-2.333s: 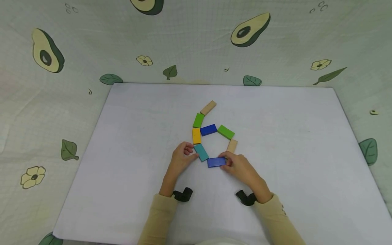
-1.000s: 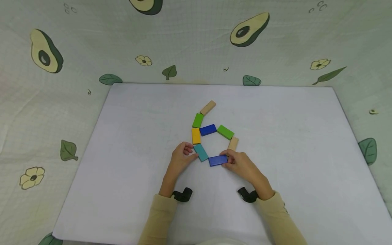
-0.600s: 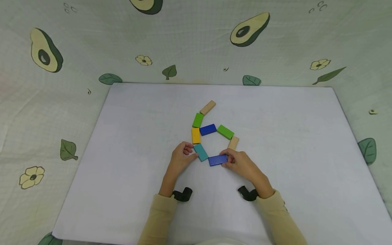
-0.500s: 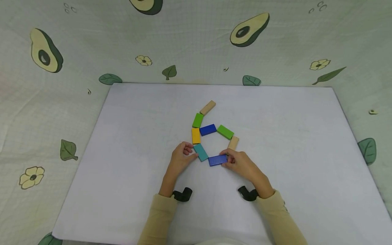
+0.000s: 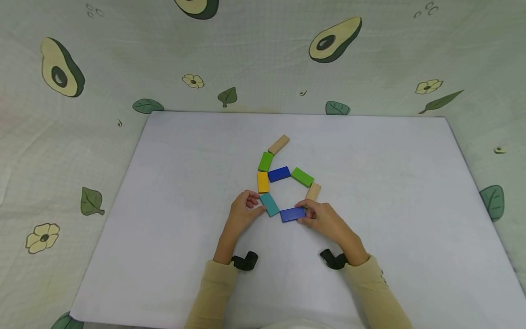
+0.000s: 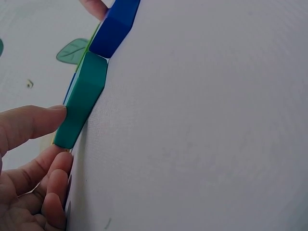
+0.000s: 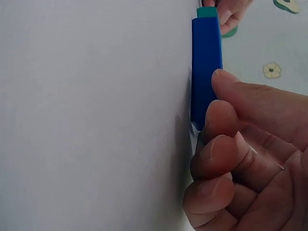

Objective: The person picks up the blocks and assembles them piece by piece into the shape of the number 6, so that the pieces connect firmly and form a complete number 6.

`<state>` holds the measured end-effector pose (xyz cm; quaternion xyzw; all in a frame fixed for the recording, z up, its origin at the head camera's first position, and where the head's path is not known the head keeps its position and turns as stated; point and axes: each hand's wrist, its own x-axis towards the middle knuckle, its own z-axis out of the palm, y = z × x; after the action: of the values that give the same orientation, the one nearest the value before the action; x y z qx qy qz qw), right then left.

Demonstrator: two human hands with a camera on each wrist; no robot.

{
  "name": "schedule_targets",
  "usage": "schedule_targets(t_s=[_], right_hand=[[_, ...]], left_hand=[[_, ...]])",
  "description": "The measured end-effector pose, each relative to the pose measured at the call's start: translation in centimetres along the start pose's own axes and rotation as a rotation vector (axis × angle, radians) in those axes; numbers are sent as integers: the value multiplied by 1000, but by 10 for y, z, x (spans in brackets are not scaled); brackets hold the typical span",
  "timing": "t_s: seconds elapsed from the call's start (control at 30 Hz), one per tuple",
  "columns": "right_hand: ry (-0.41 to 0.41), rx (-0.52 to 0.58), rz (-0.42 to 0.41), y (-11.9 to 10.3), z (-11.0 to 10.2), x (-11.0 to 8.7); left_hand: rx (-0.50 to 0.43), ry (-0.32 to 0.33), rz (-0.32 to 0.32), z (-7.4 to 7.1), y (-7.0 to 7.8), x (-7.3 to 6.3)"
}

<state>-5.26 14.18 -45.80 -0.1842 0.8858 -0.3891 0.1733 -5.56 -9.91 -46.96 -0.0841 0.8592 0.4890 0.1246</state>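
My left hand holds the teal wooden block, thumb on its near side and a fingertip at its upper left end. In the left wrist view that teal block meets the end of a blue block. With thumb and fingers my right hand pinches the right end of the lower blue block. The right wrist view has the thumb on the long side of this blue block. Partly behind my right fingers lies a tan block, its lower end hidden.
A yellow block, a green block and a tan block curve upward from the teal one. Another blue block and green block close the loop's top. All lie flat on the white table.
My right hand has shifted slightly right, sliding the lower blue block right and tilting its right end up a little in the head view. The lower tan block moved slightly too. My left hand stays put.
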Motion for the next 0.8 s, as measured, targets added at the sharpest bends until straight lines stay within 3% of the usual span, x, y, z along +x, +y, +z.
schedule_targets(t_s=[0.53, 0.8], right_hand=[[87, -66, 36, 8, -13, 0], [95, -39, 29, 9, -10, 2]], left_hand=[[4, -2, 12, 1, -2, 2], [5, 1, 15, 1, -3, 1]])
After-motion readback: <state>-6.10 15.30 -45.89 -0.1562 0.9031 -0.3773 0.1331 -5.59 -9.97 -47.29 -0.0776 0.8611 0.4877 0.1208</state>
